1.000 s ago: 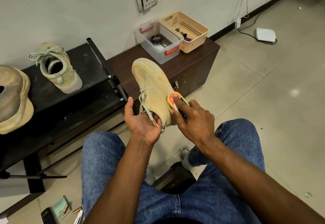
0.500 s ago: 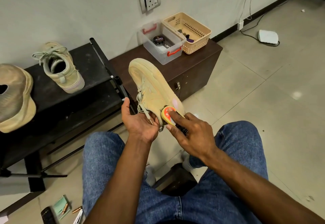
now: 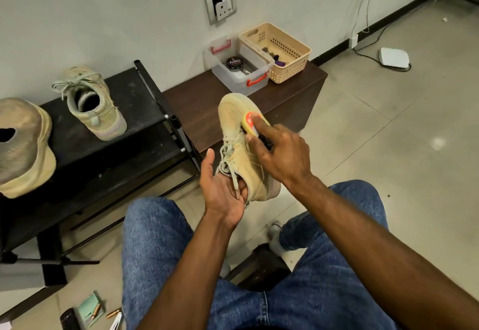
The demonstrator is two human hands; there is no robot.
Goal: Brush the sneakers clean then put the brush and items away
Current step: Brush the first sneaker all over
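L hand [image 3: 225, 190] grips sneaker [image 3: 243, 148] at heel/collar, toe up, over the knees; R hand [image 3: 278, 152] presses brush [image 3: 252, 123] on forefoot. Risk: hard strokes w/ loose heel grip, so sneaker twists, drops to floor.

A pale grey wall [image 3: 103, 6] fills the view from 9 to 1 o'clock, with a wall socket [image 3: 221, 5] at 12. Beige floor tiles [image 3: 388, 122] spread from 1 to 5 o'clock, showing a small glare of light. White cables [image 3: 363, 6] hang at 1 o'clock. A black shoe rack [image 3: 103, 153] stands at 9, with a dark brown table [image 3: 197, 107] beside it.
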